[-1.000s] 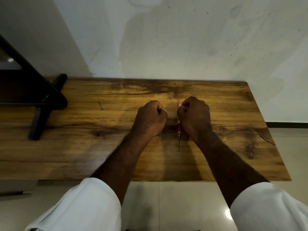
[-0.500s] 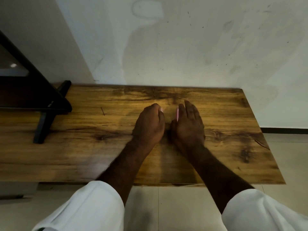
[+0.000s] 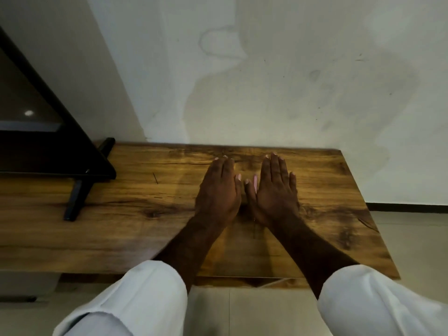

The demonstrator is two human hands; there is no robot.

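Both hands flat on table (image 3: 121, 214) now, were fists; left hand (image 3: 219, 190), right hand (image 3: 275, 192) fingers straight; pink pen (image 3: 255, 184) under right.

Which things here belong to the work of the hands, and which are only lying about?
In the work:
- left hand, flat on the wooden table
- right hand, also flat
- pink pen, mostly hidden under the right hand

Only about:
- black screen on its stand
- stained wall

both hands, left hand (image 3: 219, 190) and right hand (image 3: 275, 190), lie flat on the wooden table (image 3: 121, 226), a pink pen (image 3: 255, 183) under the right.
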